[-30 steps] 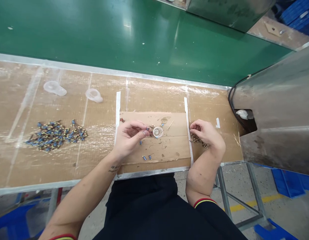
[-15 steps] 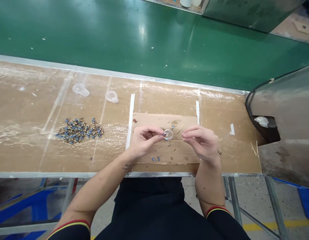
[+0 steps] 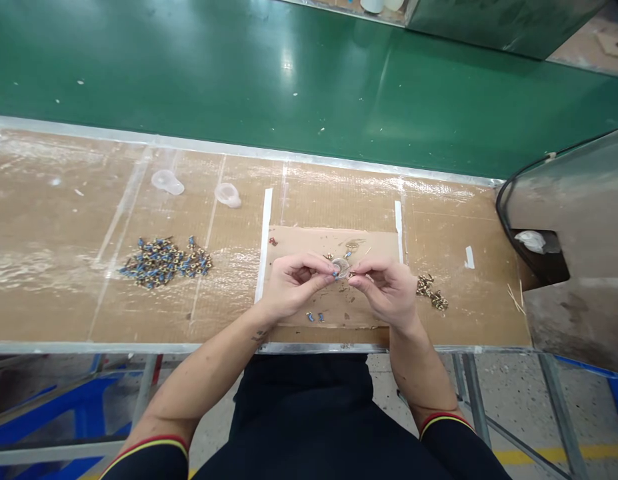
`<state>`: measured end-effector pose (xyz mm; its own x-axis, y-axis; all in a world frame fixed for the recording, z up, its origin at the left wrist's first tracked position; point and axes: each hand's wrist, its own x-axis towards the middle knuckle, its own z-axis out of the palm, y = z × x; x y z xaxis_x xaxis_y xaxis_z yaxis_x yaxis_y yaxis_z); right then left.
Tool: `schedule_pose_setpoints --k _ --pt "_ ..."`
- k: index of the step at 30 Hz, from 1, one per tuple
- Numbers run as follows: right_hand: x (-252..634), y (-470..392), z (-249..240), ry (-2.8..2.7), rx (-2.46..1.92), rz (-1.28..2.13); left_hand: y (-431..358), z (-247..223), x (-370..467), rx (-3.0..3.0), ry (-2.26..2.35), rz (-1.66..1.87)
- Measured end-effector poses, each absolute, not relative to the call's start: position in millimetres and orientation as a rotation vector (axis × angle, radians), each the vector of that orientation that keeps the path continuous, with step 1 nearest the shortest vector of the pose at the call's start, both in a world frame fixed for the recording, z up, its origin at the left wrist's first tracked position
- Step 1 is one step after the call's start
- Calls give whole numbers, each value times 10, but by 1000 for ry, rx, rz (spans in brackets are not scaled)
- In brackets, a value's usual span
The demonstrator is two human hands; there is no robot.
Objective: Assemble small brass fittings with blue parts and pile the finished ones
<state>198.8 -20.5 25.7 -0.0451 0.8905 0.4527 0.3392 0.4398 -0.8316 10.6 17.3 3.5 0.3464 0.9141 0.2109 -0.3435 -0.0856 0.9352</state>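
Observation:
My left hand [image 3: 299,283] pinches a small blue piece [image 3: 335,274] between thumb and fingertips, beside a small clear round dish [image 3: 341,265]. Just to the right, my right hand [image 3: 383,285] is closed at the fingertips on a tiny dark piece [image 3: 351,274]. The two pinches nearly meet over the cardboard sheet [image 3: 289,243]. Two small blue pieces [image 3: 315,317] lie on the sheet near its front edge, and a small red piece [image 3: 273,241] sits at its upper left.
Left on the bench is a pile of blue and gold pieces [image 3: 163,261], with two clear plastic cups [image 3: 227,195] behind it. Brass-coloured pieces [image 3: 431,293] lie right of my right hand. Thin sticks [image 3: 515,297] rest near the metal housing [image 3: 589,267] at the right.
My right hand has moved left, close to my left hand, and a tiny dark piece now shows at its fingertips. The brass-coloured pieces are more exposed. The view has shifted slightly.

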Motion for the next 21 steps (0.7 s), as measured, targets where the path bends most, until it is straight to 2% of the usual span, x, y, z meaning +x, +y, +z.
schedule_pose_setpoints --k 21 --pt "2044 -243 252 -1798 -1094 608 161 26 81 1593 649 1203"
